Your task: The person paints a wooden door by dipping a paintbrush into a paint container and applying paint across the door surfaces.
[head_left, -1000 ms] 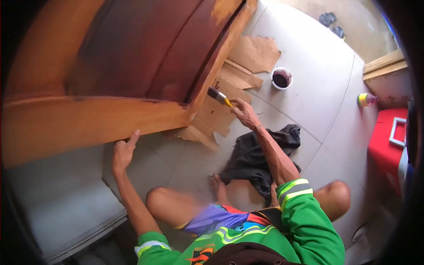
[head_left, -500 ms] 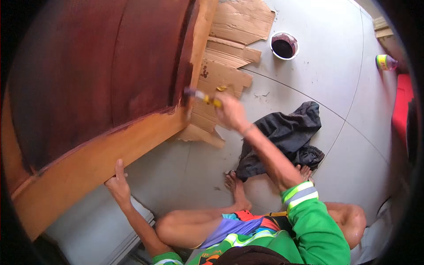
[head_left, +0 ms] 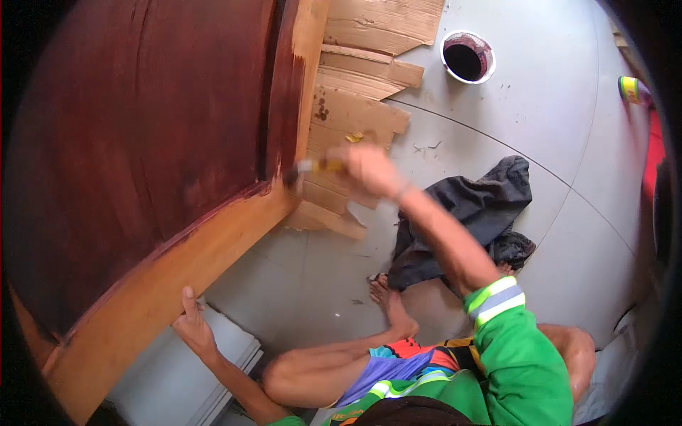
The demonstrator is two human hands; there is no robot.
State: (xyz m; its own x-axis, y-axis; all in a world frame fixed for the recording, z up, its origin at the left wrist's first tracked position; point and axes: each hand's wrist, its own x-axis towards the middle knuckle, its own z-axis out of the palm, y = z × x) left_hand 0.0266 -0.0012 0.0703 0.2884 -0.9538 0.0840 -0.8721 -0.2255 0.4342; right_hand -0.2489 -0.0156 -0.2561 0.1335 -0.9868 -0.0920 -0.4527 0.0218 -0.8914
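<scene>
Cardboard (head_left: 362,117): on floor (head_left: 547,121). Panel (head_left: 192,106): left of cardboard. Brush (head_left: 312,167): over cardboard's left side. Tub (head_left: 486,60): right of cardboard. Bottle (head_left: 632,91): farther right. Cloth (head_left: 479,202): right of cardboard, nearer person.

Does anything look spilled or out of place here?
Dark spots mark the torn cardboard beside the wooden panel, perhaps drips, since they resemble the dark liquid in the tub. A black cloth lies crumpled on the floor.

Wooden door (head_left: 188,128) partly dark red; yellow-handled brush (head_left: 311,167) at edge
</scene>
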